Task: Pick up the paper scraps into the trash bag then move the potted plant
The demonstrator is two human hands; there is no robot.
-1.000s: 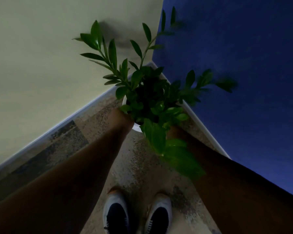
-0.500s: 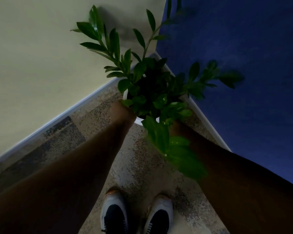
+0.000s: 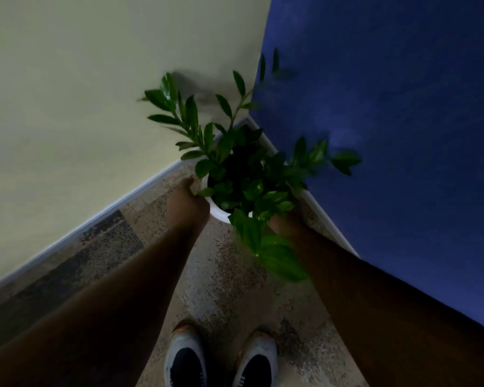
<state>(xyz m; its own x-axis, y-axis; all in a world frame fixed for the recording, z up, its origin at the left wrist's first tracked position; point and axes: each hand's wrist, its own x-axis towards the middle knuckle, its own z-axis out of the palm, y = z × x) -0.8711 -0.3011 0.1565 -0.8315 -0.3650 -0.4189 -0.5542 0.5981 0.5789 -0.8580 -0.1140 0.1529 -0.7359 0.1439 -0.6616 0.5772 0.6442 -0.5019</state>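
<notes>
A potted plant with glossy green leaves sits in a white pot near the corner where two walls meet. My left hand grips the pot's left side. My right hand holds the pot's right side, mostly hidden under a large blurred leaf. Whether the pot rests on the floor or hangs just above it I cannot tell. No paper scraps or trash bag are in view.
A pale yellow wall stands at the left and a dark blue wall at the right, both with white baseboards. The speckled floor has a darker patch at the left. My two shoes stand at the bottom.
The plant and both hands have shifted lower in the view and closer to the wall corner. Both hands have kept their hold on the pot.
</notes>
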